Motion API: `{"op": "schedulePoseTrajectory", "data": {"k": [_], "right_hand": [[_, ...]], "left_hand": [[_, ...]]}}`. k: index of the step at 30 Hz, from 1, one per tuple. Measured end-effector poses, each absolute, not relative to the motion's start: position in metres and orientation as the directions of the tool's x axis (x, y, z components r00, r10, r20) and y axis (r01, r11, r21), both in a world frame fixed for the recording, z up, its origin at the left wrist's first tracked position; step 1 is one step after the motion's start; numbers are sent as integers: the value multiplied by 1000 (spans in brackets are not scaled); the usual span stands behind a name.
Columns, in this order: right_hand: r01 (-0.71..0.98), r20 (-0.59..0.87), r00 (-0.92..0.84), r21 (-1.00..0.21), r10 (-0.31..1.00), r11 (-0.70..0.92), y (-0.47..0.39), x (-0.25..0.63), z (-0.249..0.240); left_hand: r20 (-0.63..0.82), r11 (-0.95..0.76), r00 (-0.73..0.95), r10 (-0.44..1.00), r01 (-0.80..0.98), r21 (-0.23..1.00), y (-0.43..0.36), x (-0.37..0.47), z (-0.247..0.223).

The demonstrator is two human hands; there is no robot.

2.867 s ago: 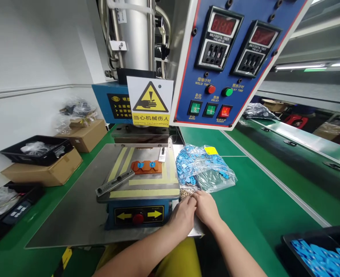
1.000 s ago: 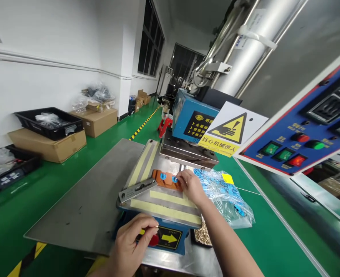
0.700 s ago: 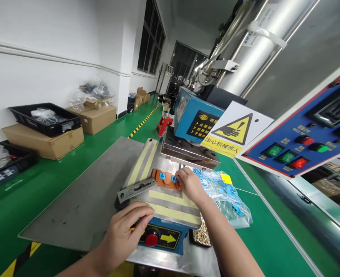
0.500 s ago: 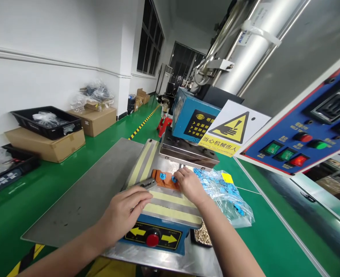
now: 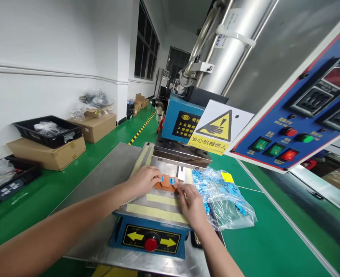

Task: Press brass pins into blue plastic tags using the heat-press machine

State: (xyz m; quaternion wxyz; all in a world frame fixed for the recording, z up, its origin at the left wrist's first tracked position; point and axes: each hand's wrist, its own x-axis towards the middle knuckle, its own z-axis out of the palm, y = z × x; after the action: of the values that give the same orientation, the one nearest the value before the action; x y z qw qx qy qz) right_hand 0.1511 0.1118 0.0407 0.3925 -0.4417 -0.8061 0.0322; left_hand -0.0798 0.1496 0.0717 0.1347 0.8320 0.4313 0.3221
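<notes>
An orange-brown block [image 5: 166, 182] lies on the taped metal plate [image 5: 155, 207] under the press head [image 5: 182, 152]. Two small blue parts sit on it; the right one [image 5: 172, 181] shows clearly, the left is partly behind fingertips. My left hand [image 5: 143, 180] is closed at the block's left end, thumb and finger pinched at the left blue part. At the right end my right hand [image 5: 192, 200] has its fingers bent against the block; whatever is between them is too small to make out.
Right of the plate lies a clear bag of blue parts [image 5: 227, 192]. A control panel [image 5: 291, 127] leans in at upper right. The red button [image 5: 151, 244] is on the front of the base. Boxes [image 5: 50, 152] stand on the floor at left.
My left hand has moved forward and right to the block; the grey metal piece near it is no longer visible. My right hand has shifted slightly down from the right blue part.
</notes>
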Motion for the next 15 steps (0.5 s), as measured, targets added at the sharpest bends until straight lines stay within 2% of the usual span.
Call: {"op": "schedulePoseTrajectory", "data": {"k": [7,15], "right_hand": [[669,640,-303,-385,706,636,110,150,37],[700,654,-314,-330,688,633,107,149,37]], "left_hand": [[365,-578,455,812,714,396,160,-72,66],[360,-563,441,822,719,407,161,-69,63]]}}
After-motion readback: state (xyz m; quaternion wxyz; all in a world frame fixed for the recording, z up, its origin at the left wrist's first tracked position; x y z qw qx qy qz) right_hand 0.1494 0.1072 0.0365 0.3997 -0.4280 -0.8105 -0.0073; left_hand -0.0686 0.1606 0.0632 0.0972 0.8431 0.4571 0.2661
